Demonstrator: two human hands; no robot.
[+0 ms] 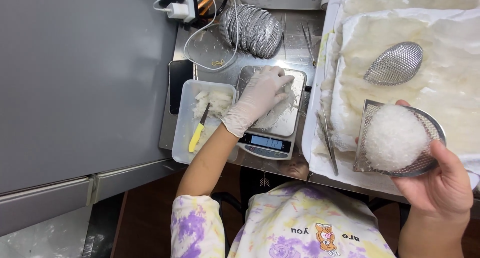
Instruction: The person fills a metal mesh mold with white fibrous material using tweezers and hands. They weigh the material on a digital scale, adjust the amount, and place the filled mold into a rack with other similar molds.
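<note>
From the head camera, my left hand (259,99), in a thin white glove, reaches over the digital scale (270,113) and curls loosely down onto the white stringy pile (277,110) on its steel pan, fingertips touching it; I cannot tell whether it grips any. At nine o'clock of the scale sits a clear plastic tub (182,133) with more white stuff and a yellow-handled knife (198,132). At twelve o'clock lies a stack of mesh moulds (252,28). My bare right hand (442,180), at four o'clock, cups a mesh mould (425,163) filled with a white fluffy mound (395,136). Behind it, the white tray (316,88) holds another mesh mould (395,63) and tweezers (328,140).
</note>
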